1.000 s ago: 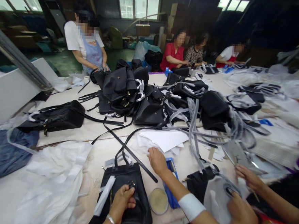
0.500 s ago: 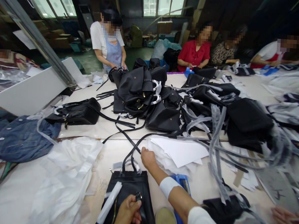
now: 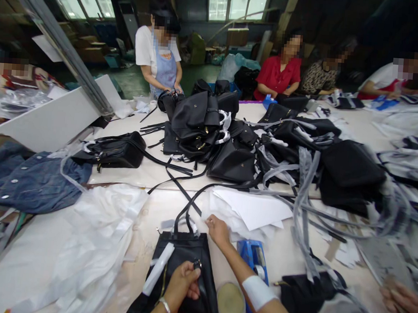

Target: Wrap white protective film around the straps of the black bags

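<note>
Noting One Shift and One Steady Grip

We found the change on the right. A second earlier, the loose black strap (image 3: 197,211) had run past the upper corner of the black bag (image 3: 188,249); at inspection we traced it only to just short of the right hand (image 3: 219,231), which had come nearer the bag's handle (image 3: 176,225). We judged that this left the bag's side freer, while work on its front stood where it was, the left-hand hold being unchanged.

The bag lay on the counter (image 3: 141,247), directly beneath the left hand (image 3: 182,283). Its thumb and forefinger were closed on a small dark fitting (image 3: 197,264) at the bag's front, the remaining fingers curled below. The right fingers were bunched just beyond the bag's upper corner, apart from it; we could not tell whether they pinched anything. A round container (image 3: 231,303) stood beside the bag.
</note>
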{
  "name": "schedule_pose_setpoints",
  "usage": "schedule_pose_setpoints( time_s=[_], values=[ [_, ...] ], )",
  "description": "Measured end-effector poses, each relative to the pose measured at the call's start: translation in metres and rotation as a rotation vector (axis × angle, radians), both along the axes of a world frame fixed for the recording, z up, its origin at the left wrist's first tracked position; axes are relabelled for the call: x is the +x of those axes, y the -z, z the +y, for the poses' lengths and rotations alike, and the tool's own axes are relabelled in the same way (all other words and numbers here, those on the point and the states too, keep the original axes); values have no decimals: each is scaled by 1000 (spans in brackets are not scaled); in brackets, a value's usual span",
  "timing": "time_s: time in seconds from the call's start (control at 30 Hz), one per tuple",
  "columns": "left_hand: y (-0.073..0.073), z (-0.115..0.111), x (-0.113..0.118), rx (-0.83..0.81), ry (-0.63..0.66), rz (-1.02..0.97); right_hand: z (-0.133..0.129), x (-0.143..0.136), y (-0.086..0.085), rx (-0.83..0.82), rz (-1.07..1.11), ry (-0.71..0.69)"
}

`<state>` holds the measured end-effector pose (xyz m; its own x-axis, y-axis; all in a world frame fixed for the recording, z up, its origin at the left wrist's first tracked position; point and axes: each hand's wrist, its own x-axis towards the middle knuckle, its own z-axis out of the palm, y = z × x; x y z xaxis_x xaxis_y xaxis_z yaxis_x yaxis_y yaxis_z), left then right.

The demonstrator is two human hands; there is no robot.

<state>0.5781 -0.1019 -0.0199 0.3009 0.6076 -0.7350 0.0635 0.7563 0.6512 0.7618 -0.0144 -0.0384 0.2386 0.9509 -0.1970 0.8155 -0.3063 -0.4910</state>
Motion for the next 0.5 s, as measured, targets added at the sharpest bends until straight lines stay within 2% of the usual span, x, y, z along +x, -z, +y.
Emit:
schedule_pose_setpoints(
  time_s=[0.13, 0.3, 0.4, 0.5],
  values=[
    [-6, 0, -4, -12, -22, -50, -25, 2, -20, 86, 90, 91],
    [-31, 1, -17, -74, -8, -242, -77, -12, -49, 259, 504, 170],
    [-47, -2, -28, -6, 28, -340, -111, -24, -52, 250, 599, 248],
    [-56, -6, -37, 162, 92, -314, -135, -30, -47, 234, 602, 328]
  ],
)
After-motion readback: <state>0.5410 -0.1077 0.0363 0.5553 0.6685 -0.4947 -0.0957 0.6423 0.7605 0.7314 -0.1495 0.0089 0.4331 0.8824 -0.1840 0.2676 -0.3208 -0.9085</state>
